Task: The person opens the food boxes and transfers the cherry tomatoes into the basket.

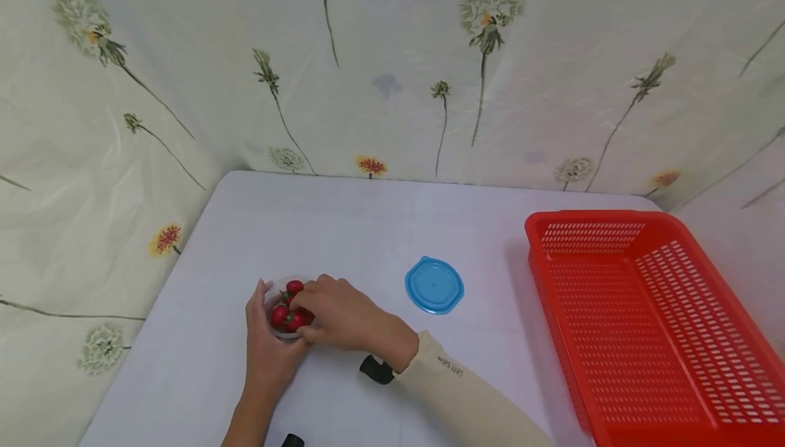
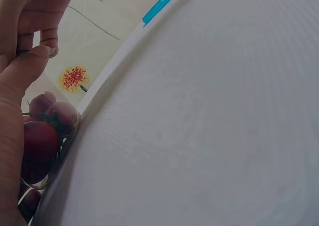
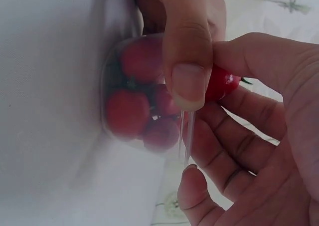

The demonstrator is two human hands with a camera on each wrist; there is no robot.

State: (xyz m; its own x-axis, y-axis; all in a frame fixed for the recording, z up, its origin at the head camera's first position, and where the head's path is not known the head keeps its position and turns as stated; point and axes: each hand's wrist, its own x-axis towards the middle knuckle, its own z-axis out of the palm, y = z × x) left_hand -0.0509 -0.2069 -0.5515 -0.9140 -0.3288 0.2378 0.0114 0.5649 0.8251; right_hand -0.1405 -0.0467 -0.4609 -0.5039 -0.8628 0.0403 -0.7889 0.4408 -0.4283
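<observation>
A small clear tub (image 1: 287,314) of red fruits with green stems (image 1: 294,287) stands on the white table (image 1: 380,229), near its front left. My left hand (image 1: 268,330) cups the tub from the left, fingers curled round its wall. In the left wrist view the left hand (image 2: 17,76) lies against the tub (image 2: 47,136). My right hand (image 1: 309,307) reaches over the tub from the right. Seen from the right wrist, the right hand (image 3: 207,84) pinches one red fruit (image 3: 223,82) between thumb and fingers at the rim of the tub (image 3: 132,104).
A round blue lid (image 1: 434,285) lies flat to the right of the tub. A large red slotted basket (image 1: 650,311) stands at the table's right edge. Flowered cloth (image 1: 392,72) hangs behind and to the left.
</observation>
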